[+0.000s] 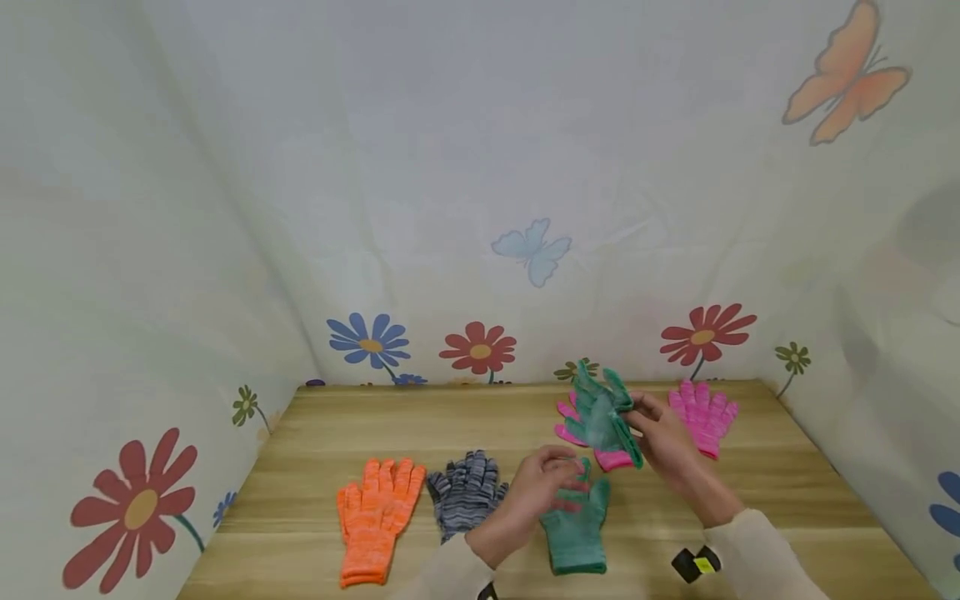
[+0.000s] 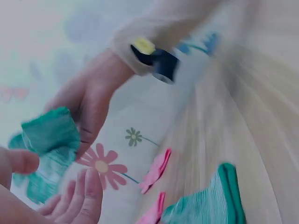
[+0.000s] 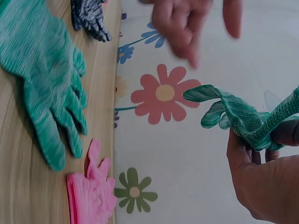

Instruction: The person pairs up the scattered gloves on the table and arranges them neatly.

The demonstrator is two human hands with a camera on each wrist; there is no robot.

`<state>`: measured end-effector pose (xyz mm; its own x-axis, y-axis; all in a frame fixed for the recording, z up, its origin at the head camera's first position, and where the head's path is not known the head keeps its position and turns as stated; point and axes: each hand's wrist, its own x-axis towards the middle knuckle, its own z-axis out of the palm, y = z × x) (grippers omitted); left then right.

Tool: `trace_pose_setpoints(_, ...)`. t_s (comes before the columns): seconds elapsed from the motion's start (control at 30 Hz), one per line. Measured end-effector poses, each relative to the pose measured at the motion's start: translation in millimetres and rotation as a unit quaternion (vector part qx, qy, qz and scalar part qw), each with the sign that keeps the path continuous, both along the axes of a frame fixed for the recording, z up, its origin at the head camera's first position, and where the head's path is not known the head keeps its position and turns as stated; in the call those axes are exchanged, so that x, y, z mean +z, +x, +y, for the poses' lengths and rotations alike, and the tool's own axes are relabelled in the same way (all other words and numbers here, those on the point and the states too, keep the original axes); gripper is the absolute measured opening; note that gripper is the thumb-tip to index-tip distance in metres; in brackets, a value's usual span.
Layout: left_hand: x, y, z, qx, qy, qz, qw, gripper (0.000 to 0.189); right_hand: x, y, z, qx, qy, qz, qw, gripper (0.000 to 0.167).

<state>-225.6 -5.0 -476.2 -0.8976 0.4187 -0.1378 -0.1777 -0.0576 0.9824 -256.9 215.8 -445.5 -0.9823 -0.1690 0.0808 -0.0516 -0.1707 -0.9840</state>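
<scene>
My right hand (image 1: 667, 437) pinches a green knit glove (image 1: 603, 417) by its side and holds it above the table, with the glove's fingers pointing up and away. In the right wrist view the thumb and fingers are curled round this glove. My left hand (image 1: 528, 496) hovers in the air to the left with its fingers apart and nothing in them. Below it a second green glove (image 1: 576, 537) lies flat, its fingers partly hidden by the hand. Behind the held glove lies a pink glove (image 1: 615, 459), mostly covered from view.
Another pink glove (image 1: 703, 414) lies at the back right. To the left are a grey-black striped glove (image 1: 465, 492), partly behind my left arm, and an orange glove (image 1: 377, 517). A flower-printed cloth (image 1: 435, 250) rises behind the wooden table (image 1: 300, 467).
</scene>
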Motion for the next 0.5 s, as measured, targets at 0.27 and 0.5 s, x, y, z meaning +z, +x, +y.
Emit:
trace_pose_setpoints(0.27, -11.1, -7.3, 5.6, -0.007, 0.041, -0.047, 0.998, 0.04, -9.1, 14.1, -10, 0.03, -0.037, -0.015, 0.9987, 0.012)
trace_pose_setpoints(0.5, -18.1, -11.6, -1.2, 0.018, 0.068, -0.022, 0.9973, 0.029, -15.3, 23.0, -7, 0.073, -0.08, -0.012, 0.9941, 0.013)
